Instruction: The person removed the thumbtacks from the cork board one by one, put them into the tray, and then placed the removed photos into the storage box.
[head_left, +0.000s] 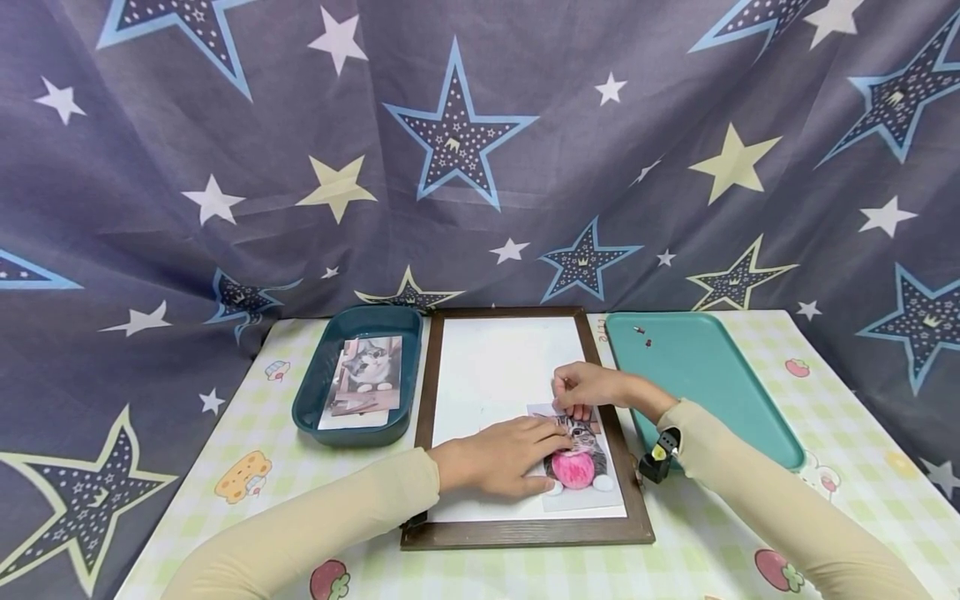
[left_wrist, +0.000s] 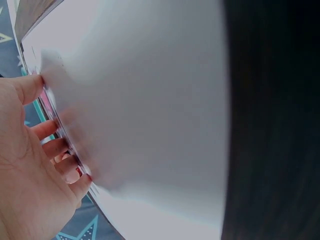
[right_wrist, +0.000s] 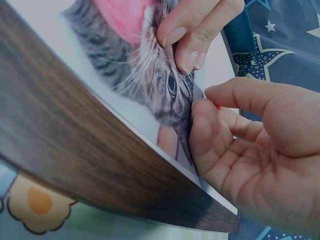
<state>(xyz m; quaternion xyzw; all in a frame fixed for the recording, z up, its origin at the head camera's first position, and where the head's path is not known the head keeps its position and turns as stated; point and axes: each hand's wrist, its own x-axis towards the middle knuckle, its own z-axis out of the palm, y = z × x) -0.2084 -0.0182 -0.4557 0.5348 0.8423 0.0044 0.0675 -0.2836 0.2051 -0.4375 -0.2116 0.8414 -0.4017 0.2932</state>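
Observation:
A cat photo (head_left: pixel 581 498) with a pink ball lies at the lower right of a white board (head_left: pixel 510 358) framed in brown wood. My left hand (head_left: pixel 506 458) rests on the photo, its fingers spread across the cat's face. At the photo's upper edge, my right hand (head_left: pixel 600 386) pinches a small red push pin (right_wrist: pixel 218 106) between thumb and fingertip. Most of that pin is hidden by the fingers. In the left wrist view, the fingers (left_wrist: pixel 67 165) touch the board's surface at a low angle.
Left of the board stands a dark teal bin (head_left: pixel 303 408) with more cat photos (head_left: pixel 371 375) in it. On the right lies a green tray (head_left: pixel 697 367), partly under my right forearm, with red push pins (head_left: pixel 648 342) near its far left corner. A checked cloth (head_left: pixel 247 417) covers the table.

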